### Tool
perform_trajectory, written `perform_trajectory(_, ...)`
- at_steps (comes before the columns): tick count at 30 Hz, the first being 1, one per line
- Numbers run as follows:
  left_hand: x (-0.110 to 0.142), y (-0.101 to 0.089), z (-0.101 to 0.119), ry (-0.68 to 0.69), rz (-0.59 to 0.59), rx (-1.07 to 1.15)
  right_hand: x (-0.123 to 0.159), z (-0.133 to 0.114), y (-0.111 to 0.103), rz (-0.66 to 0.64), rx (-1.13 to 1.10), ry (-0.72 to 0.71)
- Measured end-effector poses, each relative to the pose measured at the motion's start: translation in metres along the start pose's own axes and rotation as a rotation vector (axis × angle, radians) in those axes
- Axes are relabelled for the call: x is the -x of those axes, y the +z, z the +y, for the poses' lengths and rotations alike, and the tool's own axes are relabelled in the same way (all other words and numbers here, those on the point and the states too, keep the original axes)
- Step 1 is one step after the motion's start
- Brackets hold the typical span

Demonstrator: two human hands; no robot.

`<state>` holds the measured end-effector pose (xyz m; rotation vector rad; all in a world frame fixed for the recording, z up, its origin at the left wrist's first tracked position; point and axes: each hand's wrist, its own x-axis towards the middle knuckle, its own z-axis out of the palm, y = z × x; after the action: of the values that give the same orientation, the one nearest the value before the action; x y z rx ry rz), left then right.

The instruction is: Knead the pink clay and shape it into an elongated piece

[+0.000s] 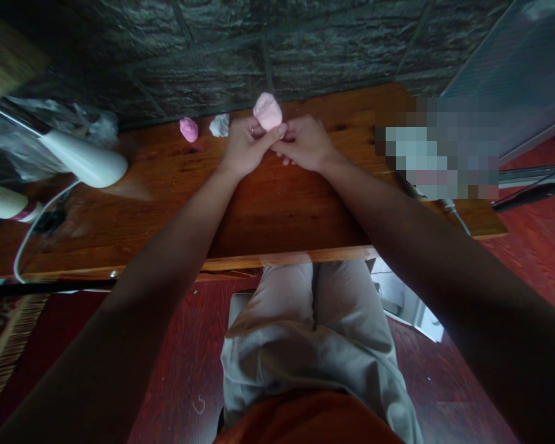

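Head camera: I see the left hand point(245, 148) grasping a pale pink lump point(267, 111), probably to steady it; whether the right hand point(308, 143) grips it too, I cannot tell.

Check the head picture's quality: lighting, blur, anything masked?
Head view: dim overall, with the forearms falling into deep shadow toward the lower corners; head view: the pale pink lump stands out bright; head view: the right hand looks slightly soft; head view: coarse pixel blocks mask part of the table's right side.
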<state>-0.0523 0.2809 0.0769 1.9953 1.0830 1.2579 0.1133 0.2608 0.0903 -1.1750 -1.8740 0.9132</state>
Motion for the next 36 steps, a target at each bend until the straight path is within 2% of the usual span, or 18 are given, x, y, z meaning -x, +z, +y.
perform_trajectory(4, 0.002, -0.001, 0.003, 0.035, 0.03, -0.019, 0.0, 0.0, 0.0, -0.002, -0.009, 0.015)
perform_trajectory(9, 0.005, 0.007, 0.004, -0.024, 0.047, 0.05, -0.001, 0.0, 0.001, -0.023, -0.071, 0.028)
perform_trajectory(15, 0.002, 0.009, 0.0, -0.025, 0.108, 0.041, 0.0, -0.002, 0.001, -0.043, -0.126, 0.05)
perform_trajectory(27, -0.001, 0.002, 0.003, -0.015, 0.067, 0.051, -0.003, 0.003, 0.003, -0.072, -0.162, 0.041)
perform_trajectory(31, 0.0, 0.001, 0.006, 0.014, 0.062, 0.14, 0.0, -0.005, -0.001, -0.126, -0.226, 0.101)
perform_trajectory(36, 0.003, 0.0, 0.007, -0.061, 0.011, 0.208, 0.004, -0.012, -0.007, -0.16, -0.323, 0.185)
